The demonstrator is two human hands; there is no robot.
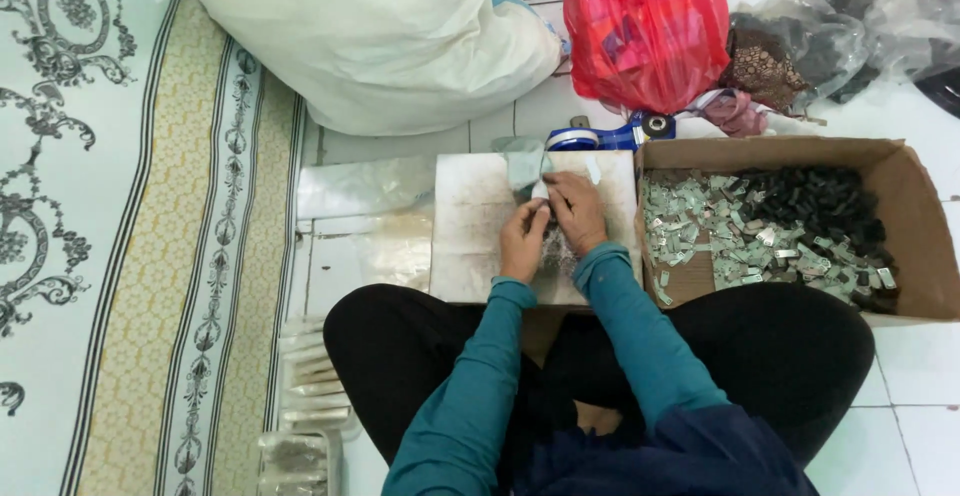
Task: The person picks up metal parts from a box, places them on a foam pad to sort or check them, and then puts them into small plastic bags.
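Note:
Both of my hands meet over a pale square board (470, 218) that rests in front of my crossed legs. My left hand (524, 241) and my right hand (577, 210) pinch a small clear plastic bag (527, 169) between their fingertips; its top stands up above my fingers. A crinkled bit of clear plastic (553, 253) shows under my wrists. What is inside the bag cannot be made out. Both sleeves are teal.
An open cardboard box (915, 206) of several small silver and black pieces sits to the right. A blue tape dispenser (610, 136), a red plastic bag (648, 31) and a big white sack (380, 36) lie beyond the board. Filled clear packets (315, 376) are stacked by my left knee.

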